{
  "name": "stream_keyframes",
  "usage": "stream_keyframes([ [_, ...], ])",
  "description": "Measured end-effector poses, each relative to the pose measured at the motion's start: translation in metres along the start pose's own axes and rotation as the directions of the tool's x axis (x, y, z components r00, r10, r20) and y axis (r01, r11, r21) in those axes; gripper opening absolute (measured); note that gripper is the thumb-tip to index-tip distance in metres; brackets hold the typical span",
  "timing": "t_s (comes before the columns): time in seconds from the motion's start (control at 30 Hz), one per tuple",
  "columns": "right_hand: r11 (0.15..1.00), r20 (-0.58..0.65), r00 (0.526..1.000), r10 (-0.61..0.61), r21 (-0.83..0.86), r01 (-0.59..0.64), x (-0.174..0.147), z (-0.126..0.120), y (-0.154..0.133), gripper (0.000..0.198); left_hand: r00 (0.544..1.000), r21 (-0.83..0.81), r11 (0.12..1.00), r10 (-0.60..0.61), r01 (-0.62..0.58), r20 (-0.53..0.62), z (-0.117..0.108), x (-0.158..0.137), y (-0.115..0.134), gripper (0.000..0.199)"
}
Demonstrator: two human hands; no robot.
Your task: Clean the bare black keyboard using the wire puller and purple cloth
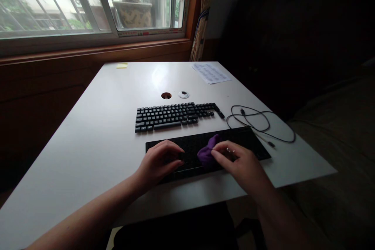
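A black keyboard base lies near the table's front edge. Its dark surface is hard to make out, but no keycaps stand out on it. My right hand pinches a purple cloth between thumb and fingertips, and the cloth rests on the middle of the base. Over the left part of the base is my left hand, fingers curved and thumb apart from them, with nothing visible in between. Just behind the base, loose black keycaps are laid out in keyboard order on the table.
The white table stands below a window. A black cable loops on its right side. Printed sheets lie at the back right, a yellow sticky note at the back left. A round hole sits beside a white ring-shaped cover.
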State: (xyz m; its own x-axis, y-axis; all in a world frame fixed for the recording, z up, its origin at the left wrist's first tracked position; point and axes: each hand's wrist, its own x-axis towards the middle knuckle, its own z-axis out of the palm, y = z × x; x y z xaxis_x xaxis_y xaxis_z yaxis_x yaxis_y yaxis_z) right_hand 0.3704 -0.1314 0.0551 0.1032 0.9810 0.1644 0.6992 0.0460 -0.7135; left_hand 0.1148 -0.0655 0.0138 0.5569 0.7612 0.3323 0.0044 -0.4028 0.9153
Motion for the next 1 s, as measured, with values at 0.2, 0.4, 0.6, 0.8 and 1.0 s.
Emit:
stream_keyframes([
  [0.2, 0.949, -0.14, 0.968, -0.209, 0.209, 0.236, -0.015, 0.043, -0.032, 0.006, 1.0, -0.009, 1.0, 0.019, -0.019, 0.007, 0.001, -0.001, -0.003, 0.018],
  [0.4, 0.914, -0.232, 0.926, -0.297, 0.212, 0.346, -0.014, 0.058, -0.04, 0.015, 0.999, 0.009, 0.998, 0.054, -0.054, 0.002, 0.002, -0.002, -0.003, 0.017],
  [0.6, 0.86, -0.18, 0.88, -0.44, 0.198, 0.47, -0.013, 0.062, -0.031, 0.033, 0.998, 0.034, 0.998, 0.046, -0.044, -0.046, 0.001, 0.0, 0.0, 0.016],
  [0.8, 0.825, -0.158, 0.86, -0.485, 0.242, 0.51, -0.008, 0.062, -0.023, 0.034, 0.999, 0.013, 1.0, 0.009, -0.009, -0.052, 0.002, -0.001, 0.002, 0.016],
  [1.0, 0.787, -0.207, 0.825, -0.526, 0.249, 0.564, -0.006, 0.062, -0.023, 0.03, 0.998, -0.016, 0.999, -0.044, 0.044, -0.033, 0.004, -0.002, 0.005, 0.017],
])
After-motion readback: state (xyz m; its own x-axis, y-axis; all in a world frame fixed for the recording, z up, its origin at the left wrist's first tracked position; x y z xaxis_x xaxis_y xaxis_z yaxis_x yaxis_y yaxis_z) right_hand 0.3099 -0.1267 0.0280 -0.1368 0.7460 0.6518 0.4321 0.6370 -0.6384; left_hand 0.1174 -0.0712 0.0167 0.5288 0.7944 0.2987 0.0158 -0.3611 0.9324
